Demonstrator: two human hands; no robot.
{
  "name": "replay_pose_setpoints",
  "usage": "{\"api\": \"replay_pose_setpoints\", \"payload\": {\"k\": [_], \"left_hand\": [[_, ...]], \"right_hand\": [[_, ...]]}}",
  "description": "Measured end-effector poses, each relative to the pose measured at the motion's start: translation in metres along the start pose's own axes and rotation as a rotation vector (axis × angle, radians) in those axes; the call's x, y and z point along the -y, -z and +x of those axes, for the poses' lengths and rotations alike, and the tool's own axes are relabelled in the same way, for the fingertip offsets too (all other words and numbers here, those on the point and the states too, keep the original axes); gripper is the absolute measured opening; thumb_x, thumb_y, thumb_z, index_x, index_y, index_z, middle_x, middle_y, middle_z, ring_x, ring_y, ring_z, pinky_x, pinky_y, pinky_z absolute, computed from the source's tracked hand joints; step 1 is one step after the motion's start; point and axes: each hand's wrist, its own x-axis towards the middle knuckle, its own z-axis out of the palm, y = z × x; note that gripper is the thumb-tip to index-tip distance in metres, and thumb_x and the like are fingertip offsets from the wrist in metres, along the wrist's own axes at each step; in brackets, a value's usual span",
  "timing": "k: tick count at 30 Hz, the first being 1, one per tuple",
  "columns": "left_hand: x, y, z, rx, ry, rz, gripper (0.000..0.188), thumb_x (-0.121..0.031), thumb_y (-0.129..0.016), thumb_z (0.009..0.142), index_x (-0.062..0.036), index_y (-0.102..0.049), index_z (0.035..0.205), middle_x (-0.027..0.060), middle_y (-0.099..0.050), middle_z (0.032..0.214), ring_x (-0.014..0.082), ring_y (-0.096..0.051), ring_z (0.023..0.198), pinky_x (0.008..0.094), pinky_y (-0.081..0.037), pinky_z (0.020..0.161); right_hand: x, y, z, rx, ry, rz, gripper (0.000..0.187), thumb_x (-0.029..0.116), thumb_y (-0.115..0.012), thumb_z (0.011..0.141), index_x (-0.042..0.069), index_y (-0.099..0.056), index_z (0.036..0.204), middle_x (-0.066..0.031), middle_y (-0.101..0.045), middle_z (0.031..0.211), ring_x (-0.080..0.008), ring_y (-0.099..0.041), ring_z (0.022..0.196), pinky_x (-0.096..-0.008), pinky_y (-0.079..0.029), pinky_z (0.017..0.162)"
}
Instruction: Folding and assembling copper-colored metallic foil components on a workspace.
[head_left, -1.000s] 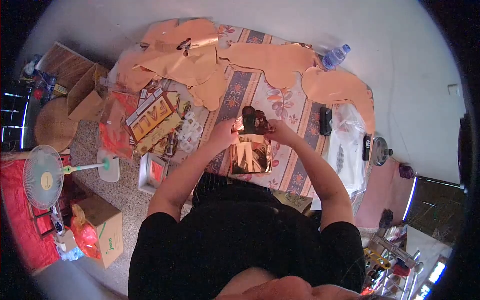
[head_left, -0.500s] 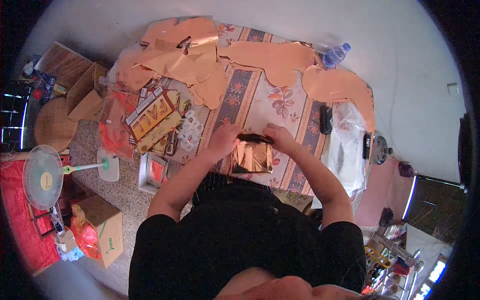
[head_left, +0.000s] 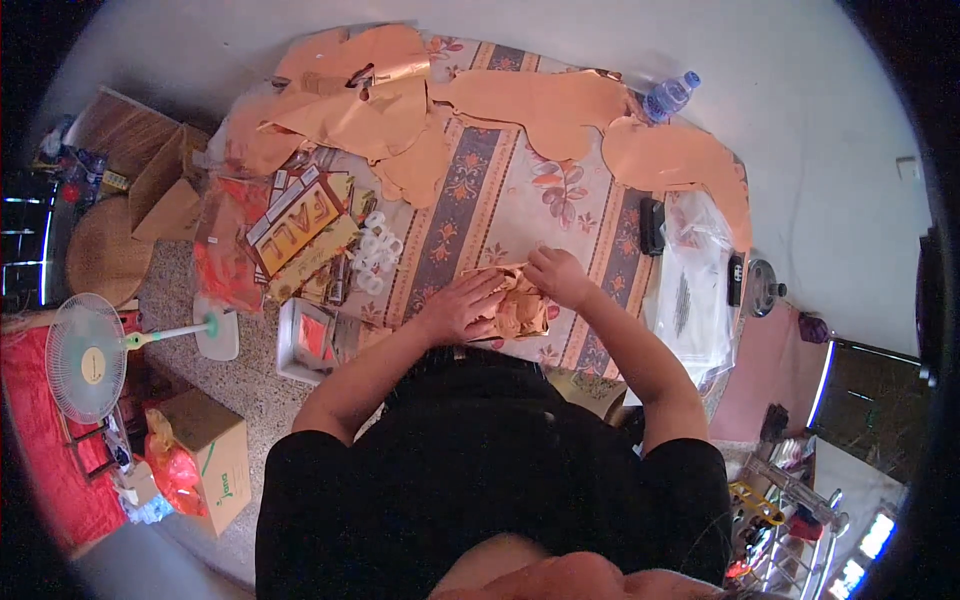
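At the table's near edge lies a packet of crumpled foil paper (head_left: 522, 308), its matte peach side showing. My left hand (head_left: 465, 306) rests on the packet's left part, fingers stretched across the folds. At the upper right edge my right hand (head_left: 558, 278) has its fingers closed on the paper; the fingertips are partly hidden. What lies inside the folds, if anything, cannot be seen. Large cut pieces of the same peach-coloured foil sheet (head_left: 525, 100) spread along the table's far side.
A patterned cloth (head_left: 490, 215) covers the table. To the left are printed cards (head_left: 305, 225) and white rings (head_left: 375, 250). A water bottle (head_left: 668, 98), a black object (head_left: 652, 227) and clear plastic sleeves (head_left: 690, 310) lie right. A fan (head_left: 88, 360) and carton (head_left: 225, 480) stand left.
The packet's shiny gold face with a dark upper edge has given way to a crumpled peach side. My left hand has come down onto it; my right hand stays near its upper right edge.
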Motion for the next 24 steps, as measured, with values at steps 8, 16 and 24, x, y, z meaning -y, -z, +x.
{"api": "replay_pose_setpoints", "payload": {"k": [8,16,24], "left_hand": [[0.008,-0.010,-0.005,-0.024,-0.051,0.024,0.058,-0.032,-0.066,0.078,-0.0001,-0.053,0.124,0.0170,-0.043,0.139,0.0315,-0.036,0.133,0.0444,-0.029,0.109],[0.007,-0.014,-0.010,-0.008,-0.032,0.045,0.058,-0.032,-0.065,0.079,-0.0047,-0.051,0.128,0.0132,-0.043,0.141,0.0291,-0.035,0.134,0.0442,-0.025,0.111],[0.010,-0.013,-0.008,0.013,-0.004,-0.052,0.055,-0.032,-0.066,0.082,-0.0086,-0.051,0.130,0.0124,-0.042,0.143,0.0291,-0.035,0.135,0.0456,-0.024,0.112]], "right_hand": [[-0.004,0.018,-0.024,0.026,-0.272,0.209,0.024,0.009,-0.063,0.070,0.008,-0.057,0.092,-0.0076,-0.054,0.103,-0.0247,-0.055,0.098,-0.0414,-0.047,0.078],[0.049,-0.003,0.014,-0.077,-0.345,0.152,0.047,0.010,-0.061,0.078,0.003,-0.051,0.123,-0.0157,-0.043,0.136,-0.0339,-0.036,0.131,-0.0459,-0.030,0.108],[0.079,-0.020,-0.005,0.053,-0.497,0.030,0.065,0.032,-0.052,0.089,0.000,-0.031,0.141,-0.0176,-0.028,0.149,-0.0327,-0.022,0.140,-0.0462,-0.014,0.115]]}}
